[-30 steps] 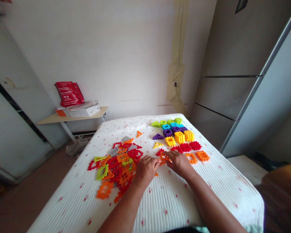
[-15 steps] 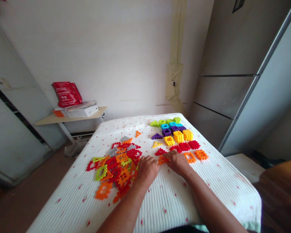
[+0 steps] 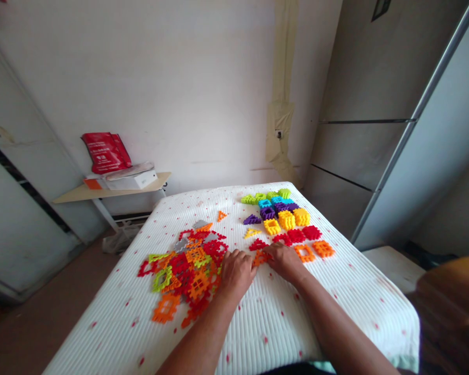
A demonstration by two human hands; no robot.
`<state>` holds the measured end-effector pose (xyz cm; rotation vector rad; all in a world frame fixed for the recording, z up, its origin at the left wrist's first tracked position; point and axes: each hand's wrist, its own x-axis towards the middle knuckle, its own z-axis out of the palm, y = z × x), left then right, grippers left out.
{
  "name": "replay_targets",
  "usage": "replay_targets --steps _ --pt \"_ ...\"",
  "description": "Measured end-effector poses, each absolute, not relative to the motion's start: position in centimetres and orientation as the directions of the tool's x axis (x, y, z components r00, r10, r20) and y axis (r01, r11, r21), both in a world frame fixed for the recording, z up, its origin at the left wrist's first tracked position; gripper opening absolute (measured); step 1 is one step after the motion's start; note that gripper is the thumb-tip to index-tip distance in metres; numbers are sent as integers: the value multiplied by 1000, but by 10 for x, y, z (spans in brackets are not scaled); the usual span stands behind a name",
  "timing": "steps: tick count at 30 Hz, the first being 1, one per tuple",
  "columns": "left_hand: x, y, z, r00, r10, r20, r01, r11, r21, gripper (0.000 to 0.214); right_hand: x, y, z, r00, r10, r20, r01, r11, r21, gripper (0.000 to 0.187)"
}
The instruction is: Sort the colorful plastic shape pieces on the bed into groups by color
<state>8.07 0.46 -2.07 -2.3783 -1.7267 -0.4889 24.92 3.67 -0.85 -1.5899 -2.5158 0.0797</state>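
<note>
The fridge (image 3: 359,146) stands shut beside the table (image 3: 281,328). On the desk (image 3: 74,194), bag (image 3: 105,152) and box (image 3: 135,180) hide their contents. The heap (image 3: 197,255) lies left, the colour rows (image 3: 286,221) right. The left hand (image 3: 237,271) and right hand (image 3: 284,260) bend over the orange piece (image 3: 261,258) at the near row's end; whether they grip it, I cannot tell. An orange tip below them a second ago has gone.

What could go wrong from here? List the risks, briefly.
The left hand is close beside the mixed pile and might drag pieces along. The right hand could nudge the orange square frame next to it. The orange piece between the two hands might get knocked askew.
</note>
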Motion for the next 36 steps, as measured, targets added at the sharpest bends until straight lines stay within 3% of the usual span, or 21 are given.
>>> replay_targets --steps 36 --pt "81 8 -25 278 897 345 954 -299 7 10 245 33 -9 -392 912 121 904 406 -133 21"
